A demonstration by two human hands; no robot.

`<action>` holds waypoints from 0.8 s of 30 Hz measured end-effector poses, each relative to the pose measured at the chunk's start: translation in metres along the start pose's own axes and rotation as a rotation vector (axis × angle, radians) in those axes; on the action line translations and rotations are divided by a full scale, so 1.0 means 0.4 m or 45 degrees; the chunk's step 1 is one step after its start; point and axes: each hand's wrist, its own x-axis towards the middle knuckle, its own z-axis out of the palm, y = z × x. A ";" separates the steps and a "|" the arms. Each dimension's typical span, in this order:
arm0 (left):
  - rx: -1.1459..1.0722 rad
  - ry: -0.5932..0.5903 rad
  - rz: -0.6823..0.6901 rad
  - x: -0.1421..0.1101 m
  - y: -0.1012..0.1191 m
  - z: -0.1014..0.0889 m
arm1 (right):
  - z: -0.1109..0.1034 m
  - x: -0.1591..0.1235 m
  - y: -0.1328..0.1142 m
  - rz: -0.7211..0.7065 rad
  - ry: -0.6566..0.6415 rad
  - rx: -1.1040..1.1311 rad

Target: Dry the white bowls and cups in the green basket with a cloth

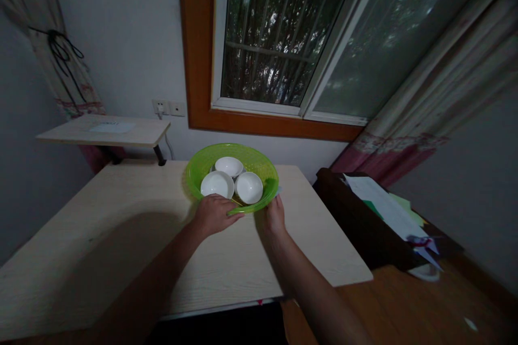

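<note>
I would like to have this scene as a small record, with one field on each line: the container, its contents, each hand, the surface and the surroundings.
container: round green basket
contents: three white bowls visible, open side up; whether more lie beneath is unclear
left hand: left hand on the basket's near rim
right hand: right hand at the basket's near right side, fingers partly hidden
surface: pale wooden table
far left: raised shelf bearing a paper sheet
behind: window with orange-brown frame
</note>
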 end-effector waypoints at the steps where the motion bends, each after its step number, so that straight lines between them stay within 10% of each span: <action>1: -0.009 0.012 0.020 -0.003 -0.010 -0.002 | 0.002 0.018 -0.011 0.012 -0.020 0.015; 11: -0.141 0.091 0.182 -0.026 -0.111 -0.007 | -0.016 0.107 -0.048 0.171 -0.197 0.027; 24: 0.003 0.019 -0.041 0.013 -0.012 0.006 | 0.021 -0.059 0.009 0.096 -0.045 -0.017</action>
